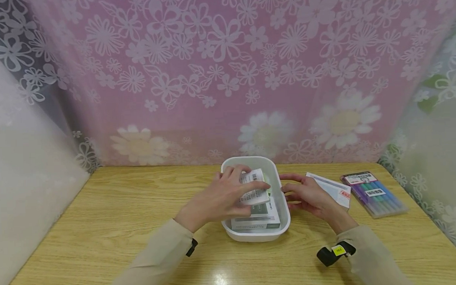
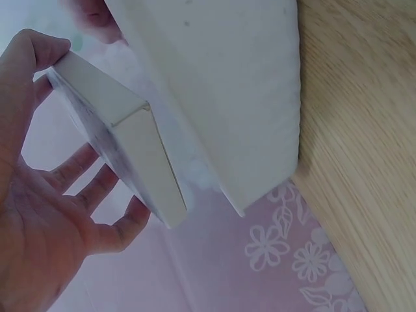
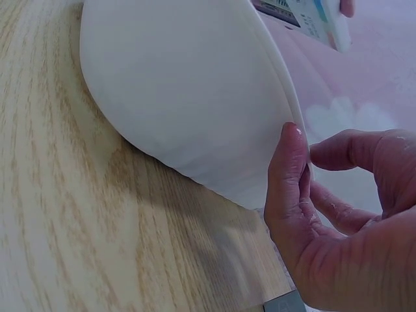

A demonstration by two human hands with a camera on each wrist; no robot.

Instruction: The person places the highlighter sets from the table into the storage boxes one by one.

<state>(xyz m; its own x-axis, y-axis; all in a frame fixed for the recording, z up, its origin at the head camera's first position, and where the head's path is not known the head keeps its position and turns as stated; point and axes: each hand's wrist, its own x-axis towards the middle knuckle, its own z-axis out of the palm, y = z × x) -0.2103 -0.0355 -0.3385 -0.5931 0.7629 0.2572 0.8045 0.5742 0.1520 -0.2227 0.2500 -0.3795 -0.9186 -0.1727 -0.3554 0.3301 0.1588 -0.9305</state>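
Note:
My left hand (image 1: pixel 218 197) grips a small white printed box (image 1: pixel 259 196) by its edges, above a white plastic basin (image 1: pixel 257 237). In the left wrist view, the box (image 2: pixel 153 156) is tilted between thumb and fingers, beside the basin's outer wall (image 2: pixel 240 97). Inside the basin lies a larger white box (image 1: pixel 274 220) with a grey-green panel, partly covered by the held one. My right hand (image 1: pixel 309 195) is at the basin's right side. Its fingers and thumb pinch the rim in the right wrist view, where the basin's wall (image 3: pixel 188 91) fills the upper part.
To the right of my right hand, a flat white box (image 1: pixel 333 190) with a red mark lies on the wooden table (image 1: pixel 139 204), partly behind the wrist. Further right is a clear pack of coloured pens (image 1: pixel 377 196). A pink flowered curtain (image 1: pixel 211 97) hangs behind the table.

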